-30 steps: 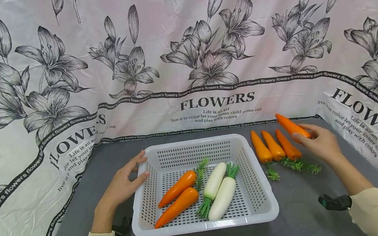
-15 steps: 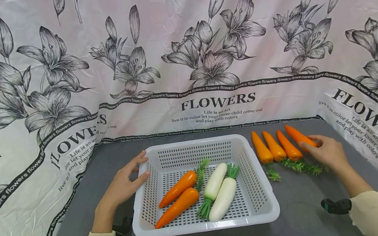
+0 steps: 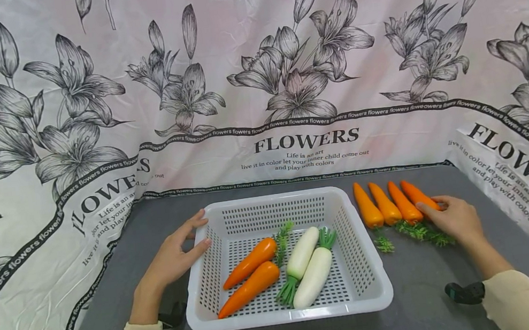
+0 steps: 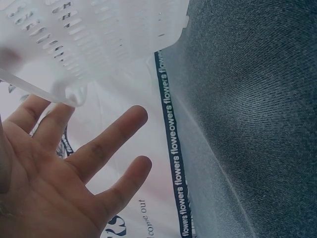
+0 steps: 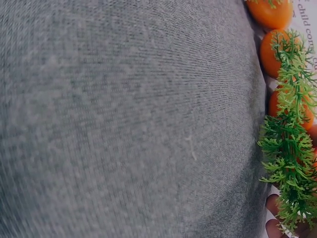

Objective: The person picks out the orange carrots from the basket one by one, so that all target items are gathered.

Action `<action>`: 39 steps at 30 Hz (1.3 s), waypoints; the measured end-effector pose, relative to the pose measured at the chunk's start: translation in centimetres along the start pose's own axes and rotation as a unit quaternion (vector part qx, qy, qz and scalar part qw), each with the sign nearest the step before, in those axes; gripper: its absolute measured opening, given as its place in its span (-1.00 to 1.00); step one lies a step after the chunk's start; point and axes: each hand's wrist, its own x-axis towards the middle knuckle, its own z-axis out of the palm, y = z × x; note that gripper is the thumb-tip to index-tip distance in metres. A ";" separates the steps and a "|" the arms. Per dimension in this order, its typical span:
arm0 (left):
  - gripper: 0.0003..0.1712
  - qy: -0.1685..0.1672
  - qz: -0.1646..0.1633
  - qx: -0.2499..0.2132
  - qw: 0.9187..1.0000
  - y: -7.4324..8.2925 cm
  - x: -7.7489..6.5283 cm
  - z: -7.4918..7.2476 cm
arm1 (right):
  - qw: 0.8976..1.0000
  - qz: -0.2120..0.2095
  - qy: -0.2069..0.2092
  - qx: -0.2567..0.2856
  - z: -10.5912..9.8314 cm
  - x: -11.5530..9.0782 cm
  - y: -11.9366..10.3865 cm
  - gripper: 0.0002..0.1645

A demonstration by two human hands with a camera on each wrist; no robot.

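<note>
Our R hand (image 3: 461, 219) pinches rightmost carrot (image 3: 414, 191), L hand (image 3: 171, 256) rests loosely on plastic basket (image 3: 242, 323); if we release sloppily, carrot prob rolls.

On the cloth (image 3: 255, 74), past the left hand (image 3: 172, 255) and the right hand (image 3: 459, 220) and between them, we read a big "FLOWERS". Under it we read "Life is an art live it in color let your inner child come out and play with colors". To the right of the right hand we see these words again, partly cut off. Black bands (image 3: 289, 125) past both hands say "flowers" many times.
</note>
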 end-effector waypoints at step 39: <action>-0.32 0.000 -0.002 0.006 1.000 0.3 0.0 -0.1 | 1.000 -0.010 0.007 -0.012 0.2 0.4 -0.3 -0.07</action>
